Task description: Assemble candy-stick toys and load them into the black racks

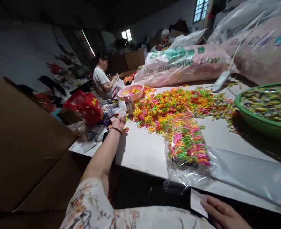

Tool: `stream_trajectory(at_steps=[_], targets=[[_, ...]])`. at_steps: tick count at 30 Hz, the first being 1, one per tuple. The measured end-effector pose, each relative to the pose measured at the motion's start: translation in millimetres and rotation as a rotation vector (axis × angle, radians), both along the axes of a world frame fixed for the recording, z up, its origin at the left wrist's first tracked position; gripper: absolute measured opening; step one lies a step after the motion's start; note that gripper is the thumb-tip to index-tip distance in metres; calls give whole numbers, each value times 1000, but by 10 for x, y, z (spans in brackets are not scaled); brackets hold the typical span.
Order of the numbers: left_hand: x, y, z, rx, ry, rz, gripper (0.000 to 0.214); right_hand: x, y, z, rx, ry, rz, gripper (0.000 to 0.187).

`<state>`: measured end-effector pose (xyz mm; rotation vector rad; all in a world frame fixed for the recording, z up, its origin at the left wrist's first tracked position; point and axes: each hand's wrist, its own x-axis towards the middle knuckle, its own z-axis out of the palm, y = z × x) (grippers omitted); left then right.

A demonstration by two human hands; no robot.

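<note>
My left hand [118, 123], with a dark red bead bracelet at the wrist, reaches out to the left part of the table. Its fingers are bent together beside a pale slip [122, 113]; what they grip is too small to make out. A steel flask [129, 106] with a pink lid stands just past them. Low at the right, my right hand [220, 210] pinches a small white card [198, 202] in front of the table edge. Near it lies a clear plastic bag [187, 141] packed with rows of colourful plastic clips.
Loose colourful clips [176, 103] are heaped across the table [142, 149]. Around them are a pink basin [138, 94], a green tub [262, 122], a power strip [221, 81], a red bag [83, 105] and large plastic sacks [185, 65]. A co-worker [103, 78] sits beyond; cardboard [23, 143] stands left.
</note>
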<state>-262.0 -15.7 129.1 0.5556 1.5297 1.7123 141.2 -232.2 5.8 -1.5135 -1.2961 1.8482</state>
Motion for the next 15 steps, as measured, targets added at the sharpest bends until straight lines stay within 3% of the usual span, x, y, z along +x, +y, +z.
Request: stream_trajectory(at_steps=[3,5,6,8,11,13,15], targets=[[17,74,4,-34,66,38,17,-188,91,39,20,56,-59,47],[232,-108,-135,-16,156,-17,18,-266,161,90,60,95,-112,43],[377,-277,-232,19,220,-73,21,-296,195,111,78,113,-133,41],[701,-740,-443,251,695,-373,39,-355,255,138,88,152,-175,41],[1196,-1504,-728,671,1183,-694,87,-452,319,174,6,254,-254,46],[1484,-1844,-866,826,1369,-699,91,-515,350,213,-36,354,-315,45],[1693,-1972,-950,782,1442,-614,75,-563,385,267,-22,457,-361,42]])
